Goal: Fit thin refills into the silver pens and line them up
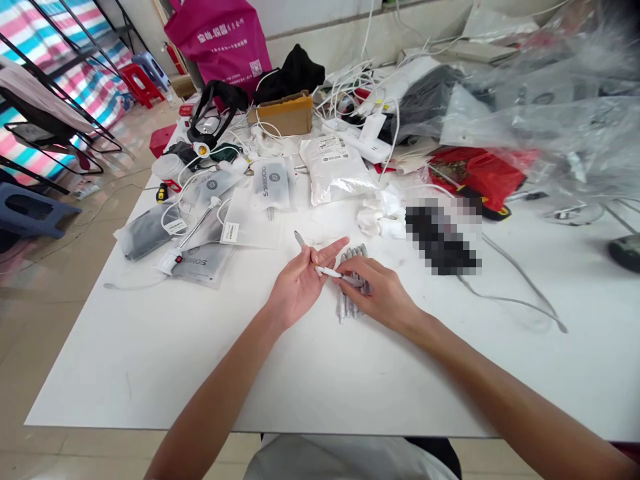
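My left hand (pixel 305 280) lies palm up over the white table (pixel 150 347), fingers stretched out, with a thin grey pen-like piece (pixel 303 243) resting between them. My right hand (pixel 377 290) pinches a slim white and grey pen (pixel 334 272) and holds its tip against the left palm. Under the right hand lies a row of several grey pens (pixel 350 280) side by side on the table.
Packaged items in clear bags (pixel 273 187), white cables (pixel 515 280), a cardboard box (pixel 287 113), a magenta bag (pixel 220 37), crumpled white plastic (pixel 383 213) and large clear plastic sheets (pixel 550 113) crowd the table's far half. Stools and a rack stand left.
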A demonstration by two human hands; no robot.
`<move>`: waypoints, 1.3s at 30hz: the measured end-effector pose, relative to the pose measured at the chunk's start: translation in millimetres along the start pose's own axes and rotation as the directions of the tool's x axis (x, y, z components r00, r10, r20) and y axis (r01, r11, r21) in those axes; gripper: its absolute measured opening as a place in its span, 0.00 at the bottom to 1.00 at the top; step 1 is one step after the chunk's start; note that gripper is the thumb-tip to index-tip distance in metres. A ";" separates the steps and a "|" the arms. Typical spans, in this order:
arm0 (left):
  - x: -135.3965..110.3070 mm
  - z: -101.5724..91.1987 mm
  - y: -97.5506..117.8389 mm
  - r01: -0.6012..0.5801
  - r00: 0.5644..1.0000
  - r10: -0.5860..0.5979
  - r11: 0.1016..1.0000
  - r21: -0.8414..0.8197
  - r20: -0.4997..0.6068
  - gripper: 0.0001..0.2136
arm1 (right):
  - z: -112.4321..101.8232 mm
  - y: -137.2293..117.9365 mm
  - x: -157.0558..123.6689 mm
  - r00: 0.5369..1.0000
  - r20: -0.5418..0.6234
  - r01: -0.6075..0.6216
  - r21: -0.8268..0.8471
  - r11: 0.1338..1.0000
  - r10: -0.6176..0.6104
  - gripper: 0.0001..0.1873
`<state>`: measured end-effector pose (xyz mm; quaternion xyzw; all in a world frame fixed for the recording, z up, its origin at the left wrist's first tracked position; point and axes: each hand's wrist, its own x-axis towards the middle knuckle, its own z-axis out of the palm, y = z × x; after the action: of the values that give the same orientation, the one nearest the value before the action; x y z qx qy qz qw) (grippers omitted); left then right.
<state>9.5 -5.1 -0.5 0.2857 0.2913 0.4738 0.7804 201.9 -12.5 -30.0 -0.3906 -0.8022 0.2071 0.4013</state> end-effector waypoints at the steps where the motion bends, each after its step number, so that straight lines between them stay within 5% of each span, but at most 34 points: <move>1: -0.1 -0.4 -0.2 -0.004 1.000 0.004 1.000 0.008 0.001 0.18 | 0.4 0.1 -0.4 1.000 0.018 -0.001 -0.017 1.000 0.001 0.03; 10: -1.4 0.8 0.9 -0.040 0.999 0.038 0.996 0.082 0.021 0.19 | 1.6 1.9 -3.1 1.000 0.021 0.012 -0.056 0.998 -0.011 0.08; 17: -4.1 5.1 -4.0 -0.098 0.988 0.078 0.983 0.153 0.136 0.18 | 4.1 -2.4 -3.4 1.000 -0.002 0.027 -0.041 0.999 -0.027 0.05; 26: -3.3 4.1 -8.5 -0.091 0.993 0.081 0.990 0.113 0.084 0.18 | 2.7 -1.1 -3.0 0.998 -0.016 -0.053 0.018 0.998 0.053 0.07; 33: 2.2 -2.7 -17.0 -0.055 0.998 0.056 0.997 0.054 -0.004 0.17 | -3.6 -3.4 2.2 0.975 -0.152 -0.133 0.193 0.972 0.163 0.12; 39: 3.1 -6.7 -15.6 -0.038 0.995 0.045 0.996 0.079 -0.091 0.19 | -1.5 -6.6 2.5 0.912 -0.278 -0.111 0.541 0.834 0.302 0.09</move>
<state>14.8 -7.3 -16.8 0.2992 0.3390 0.4910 0.7446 199.1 -14.5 -23.6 -0.3857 -0.5847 0.3828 0.6023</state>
